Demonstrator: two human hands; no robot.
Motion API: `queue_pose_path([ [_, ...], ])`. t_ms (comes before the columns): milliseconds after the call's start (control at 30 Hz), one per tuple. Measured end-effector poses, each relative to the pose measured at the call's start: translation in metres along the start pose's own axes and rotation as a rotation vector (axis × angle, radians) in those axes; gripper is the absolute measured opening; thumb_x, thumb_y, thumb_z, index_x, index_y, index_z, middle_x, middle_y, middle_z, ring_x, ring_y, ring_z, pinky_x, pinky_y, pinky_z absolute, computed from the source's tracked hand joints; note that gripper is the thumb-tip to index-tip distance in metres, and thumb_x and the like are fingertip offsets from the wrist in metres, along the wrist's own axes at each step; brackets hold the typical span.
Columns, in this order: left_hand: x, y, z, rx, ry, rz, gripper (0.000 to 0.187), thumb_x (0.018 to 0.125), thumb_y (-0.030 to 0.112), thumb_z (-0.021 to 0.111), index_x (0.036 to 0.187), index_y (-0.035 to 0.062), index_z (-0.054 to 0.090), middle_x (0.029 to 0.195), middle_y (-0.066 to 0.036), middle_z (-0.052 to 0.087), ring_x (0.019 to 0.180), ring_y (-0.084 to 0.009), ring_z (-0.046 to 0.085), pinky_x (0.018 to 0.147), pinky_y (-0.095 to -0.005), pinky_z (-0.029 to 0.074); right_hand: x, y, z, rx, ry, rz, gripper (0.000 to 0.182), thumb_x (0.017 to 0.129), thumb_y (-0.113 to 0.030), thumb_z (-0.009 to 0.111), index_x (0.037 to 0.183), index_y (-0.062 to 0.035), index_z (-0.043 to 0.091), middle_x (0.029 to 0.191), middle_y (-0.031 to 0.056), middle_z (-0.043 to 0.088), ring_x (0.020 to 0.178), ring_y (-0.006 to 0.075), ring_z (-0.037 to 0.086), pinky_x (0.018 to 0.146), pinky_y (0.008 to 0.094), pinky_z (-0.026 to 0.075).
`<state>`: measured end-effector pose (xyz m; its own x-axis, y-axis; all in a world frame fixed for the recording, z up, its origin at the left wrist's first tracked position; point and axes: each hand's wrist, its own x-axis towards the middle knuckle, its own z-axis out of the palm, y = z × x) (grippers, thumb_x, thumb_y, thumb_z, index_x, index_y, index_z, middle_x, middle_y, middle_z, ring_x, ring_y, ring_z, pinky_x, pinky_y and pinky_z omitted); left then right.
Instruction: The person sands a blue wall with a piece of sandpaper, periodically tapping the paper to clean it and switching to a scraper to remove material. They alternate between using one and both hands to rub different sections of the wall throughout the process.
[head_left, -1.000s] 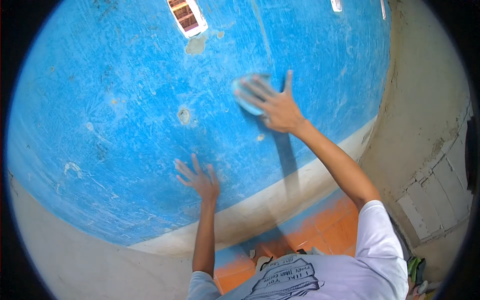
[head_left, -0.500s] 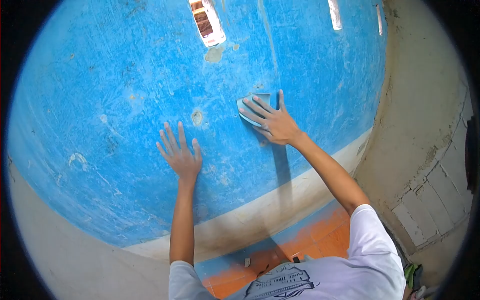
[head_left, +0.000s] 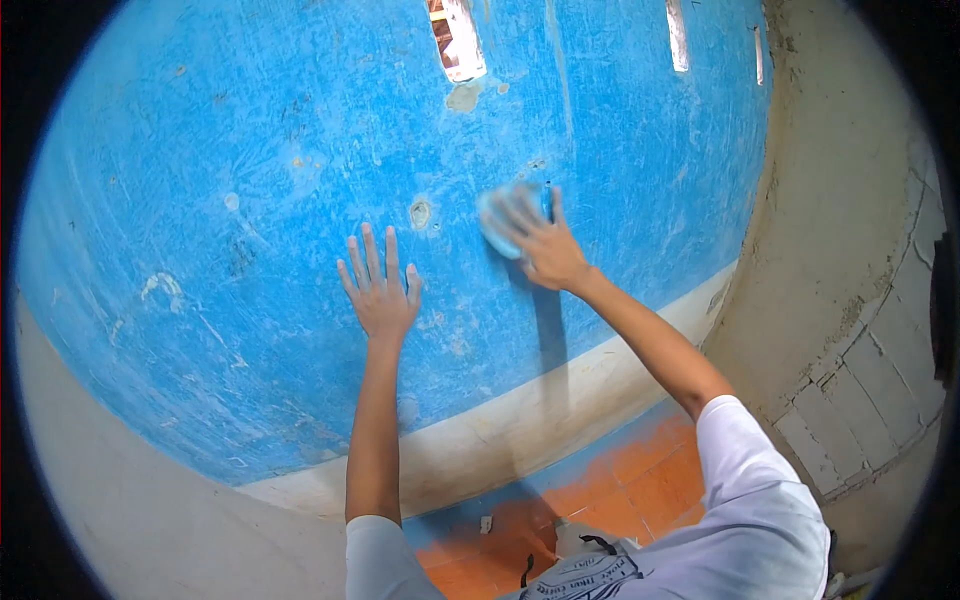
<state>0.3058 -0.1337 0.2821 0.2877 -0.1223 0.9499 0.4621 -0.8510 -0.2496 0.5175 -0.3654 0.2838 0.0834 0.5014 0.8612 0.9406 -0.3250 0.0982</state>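
Observation:
My left hand (head_left: 382, 298) lies flat against the blue wall (head_left: 320, 190), fingers spread and holding nothing. To its right, my right hand (head_left: 535, 238) presses a light blue sheet (head_left: 497, 238) to the wall. That hand and the sheet are blurred by motion, and the fingers cover much of the sheet. A pale patch (head_left: 420, 213) of bare plaster shows on the wall between the two hands.
Narrow openings (head_left: 462, 45) pierce the wall at the top. A whitish band (head_left: 460, 450) runs along its base above an orange tiled floor (head_left: 640, 480) with blue powder. Grey walls stand at both sides, with blocks (head_left: 870, 380) at the right.
The view has shifted, so the wall's marks sit farther right. My right hand and the sheet have moved left across the wall and are now blurred. My left hand stays flat on the wall.

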Motion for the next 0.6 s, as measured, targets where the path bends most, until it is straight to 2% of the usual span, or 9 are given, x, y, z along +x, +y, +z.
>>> queue_pose_path([
  [67, -0.001, 0.002, -0.001, -0.008, 0.005, -0.011, 0.058, 0.104, 0.034, 0.044, 0.16, 0.0206, 0.035, 0.166, -0.012, 0.029, 0.152, -0.0387, 0.028, 0.12, -0.0627, 0.02, -0.003, 0.006, -0.018, -0.114, -0.233, -0.235, 0.086, 0.084, -0.015, 0.059, 0.163, -0.0158, 0.024, 0.17, 0.0175, 0.012, 0.155, 0.0449, 0.01, 0.112, 0.0804, 0.002],
  [100, -0.003, 0.004, -0.002, -0.01, -0.001, -0.018, 0.058, 0.104, 0.034, 0.044, 0.16, 0.021, 0.034, 0.166, -0.012, 0.029, 0.152, -0.038, 0.028, 0.121, -0.0622, 0.021, 0.0, 0.009, -0.025, -0.161, -0.179, -0.019, 0.086, 0.085, -0.017, 0.057, 0.163, -0.0156, 0.022, 0.17, 0.0166, 0.011, 0.155, 0.0445, 0.009, 0.113, 0.0799, 0.002],
  [200, 0.0, 0.001, -0.002, -0.001, -0.004, -0.022, 0.059, 0.104, 0.034, 0.044, 0.16, 0.0221, 0.033, 0.166, -0.01, 0.029, 0.152, -0.0364, 0.029, 0.121, -0.061, 0.021, 0.016, 0.004, 0.003, 0.003, 0.281, 0.38, 0.086, 0.084, -0.019, 0.057, 0.163, -0.0277, 0.023, 0.171, 0.011, 0.013, 0.156, 0.0356, 0.015, 0.114, 0.0793, 0.005],
  [233, 0.0, 0.002, -0.002, 0.004, -0.003, -0.024, 0.059, 0.104, 0.034, 0.044, 0.16, 0.0223, 0.033, 0.167, -0.01, 0.029, 0.152, -0.0363, 0.029, 0.121, -0.0608, 0.022, 0.01, -0.006, 0.0, 0.055, 0.169, 0.21, 0.085, 0.087, -0.018, 0.056, 0.163, -0.0301, 0.022, 0.171, 0.0103, 0.013, 0.156, 0.0348, 0.017, 0.113, 0.08, 0.007],
  [333, -0.001, 0.001, -0.003, -0.007, -0.005, -0.017, 0.059, 0.104, 0.034, 0.044, 0.161, 0.0232, 0.033, 0.167, -0.009, 0.029, 0.152, -0.0352, 0.029, 0.121, -0.0599, 0.022, 0.01, -0.001, -0.025, -0.05, -0.221, -0.264, 0.084, 0.087, -0.014, 0.056, 0.163, -0.0222, 0.022, 0.17, 0.0144, 0.014, 0.155, 0.0404, 0.015, 0.111, 0.0814, 0.007],
  [367, -0.002, 0.001, -0.003, -0.014, -0.005, -0.022, 0.059, 0.104, 0.034, 0.044, 0.161, 0.0235, 0.032, 0.167, -0.009, 0.029, 0.152, -0.0348, 0.029, 0.122, -0.0595, 0.022, 0.015, -0.001, -0.037, -0.23, -0.217, -0.078, 0.08, 0.091, -0.016, 0.055, 0.164, -0.0193, 0.021, 0.17, 0.0132, 0.014, 0.155, 0.0379, 0.016, 0.112, 0.081, 0.007],
  [467, -0.005, 0.001, -0.003, -0.029, -0.008, -0.023, 0.059, 0.104, 0.035, 0.044, 0.161, 0.0241, 0.032, 0.167, -0.007, 0.028, 0.152, -0.0336, 0.029, 0.122, -0.0585, 0.022, 0.028, -0.002, -0.011, -0.088, 0.266, 0.573, 0.086, 0.084, -0.018, 0.061, 0.163, -0.0186, 0.025, 0.169, 0.013, 0.02, 0.156, 0.0322, 0.02, 0.115, 0.0772, 0.008],
  [500, -0.005, 0.0, -0.005, -0.023, -0.01, -0.026, 0.058, 0.104, 0.035, 0.043, 0.161, 0.024, 0.033, 0.167, -0.007, 0.028, 0.152, -0.0334, 0.029, 0.122, -0.0582, 0.022, 0.016, 0.008, 0.007, -0.064, 0.256, 0.331, 0.085, 0.086, -0.016, 0.061, 0.163, -0.0182, 0.025, 0.17, 0.0107, 0.02, 0.156, 0.032, 0.018, 0.115, 0.0763, 0.007],
  [600, -0.003, 0.0, -0.003, -0.011, -0.003, -0.023, 0.058, 0.104, 0.035, 0.043, 0.161, 0.024, 0.033, 0.167, -0.006, 0.029, 0.153, -0.0329, 0.028, 0.122, -0.0578, 0.023, 0.018, -0.004, -0.043, -0.081, -0.394, -0.229, 0.077, 0.094, -0.012, 0.055, 0.163, -0.0148, 0.022, 0.17, 0.0099, 0.019, 0.155, 0.0396, 0.015, 0.114, 0.0779, 0.005],
])
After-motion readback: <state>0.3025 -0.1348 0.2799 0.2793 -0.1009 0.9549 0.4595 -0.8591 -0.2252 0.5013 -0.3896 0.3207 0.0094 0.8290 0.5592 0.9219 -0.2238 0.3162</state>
